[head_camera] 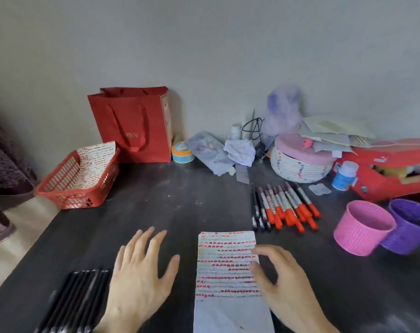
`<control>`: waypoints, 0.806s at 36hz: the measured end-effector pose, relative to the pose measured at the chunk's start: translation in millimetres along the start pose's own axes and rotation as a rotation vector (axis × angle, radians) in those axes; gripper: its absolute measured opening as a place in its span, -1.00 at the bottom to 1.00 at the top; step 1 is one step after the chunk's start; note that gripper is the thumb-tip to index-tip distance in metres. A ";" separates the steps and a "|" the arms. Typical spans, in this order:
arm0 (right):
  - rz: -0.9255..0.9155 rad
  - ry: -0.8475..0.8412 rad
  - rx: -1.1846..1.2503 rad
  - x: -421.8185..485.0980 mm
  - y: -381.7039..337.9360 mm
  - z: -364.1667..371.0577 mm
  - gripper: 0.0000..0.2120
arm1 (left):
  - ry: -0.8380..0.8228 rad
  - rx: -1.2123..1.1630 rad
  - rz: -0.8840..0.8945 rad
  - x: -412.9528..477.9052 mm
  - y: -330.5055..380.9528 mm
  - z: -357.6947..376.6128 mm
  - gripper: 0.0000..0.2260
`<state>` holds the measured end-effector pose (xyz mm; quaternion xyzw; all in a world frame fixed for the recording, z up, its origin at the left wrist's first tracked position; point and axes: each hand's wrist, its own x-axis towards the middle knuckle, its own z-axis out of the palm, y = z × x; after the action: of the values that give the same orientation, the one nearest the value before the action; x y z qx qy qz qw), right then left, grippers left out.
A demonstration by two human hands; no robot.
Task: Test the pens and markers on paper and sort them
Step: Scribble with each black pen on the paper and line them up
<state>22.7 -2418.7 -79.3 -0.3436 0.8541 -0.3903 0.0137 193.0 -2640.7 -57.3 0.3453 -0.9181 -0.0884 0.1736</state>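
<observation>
Dark tabletop [180, 200], centre: paper strip [225, 267] ruled with red and purple test marks. Left hand [141, 272] at 7 o'clock, fingers spread wide, empty, beside a row of black pens [79, 301]. Right hand [283, 280] at 5 o'clock, fingers loosely curled, holding nothing, overlapping the paper's right edge. At 2 o'clock: orange-capped markers [288, 205]; pink cup [362, 227], purple cup [410, 224]. At 10 o'clock: red basket [67, 188], red gift bag [132, 126].

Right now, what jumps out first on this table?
Probably the paper strip covered in rows of red marks, lying near the front between the two open hands. Next, the orange-capped markers lined up behind it to the right, and the red gift bag standing against the wall.
</observation>
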 end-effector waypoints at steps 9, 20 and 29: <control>0.084 0.189 -0.258 11.5 60.4 1.3 -0.86 | -0.360 0.018 0.233 105.3 145.5 65.2 -0.63; 0.172 0.176 -0.116 23.5 61.1 -4.7 -0.77 | -0.509 0.276 0.097 163.2 161.0 105.2 -0.70; 0.171 0.213 -0.094 19.5 66.0 -2.0 -0.82 | -0.360 0.022 0.042 155.3 120.4 86.2 -0.81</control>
<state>-30.8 -2398.7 -117.8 -0.2264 0.8942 -0.3815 -0.0601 -21.3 -2650.5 -63.0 0.3064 -0.9423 -0.1351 0.0046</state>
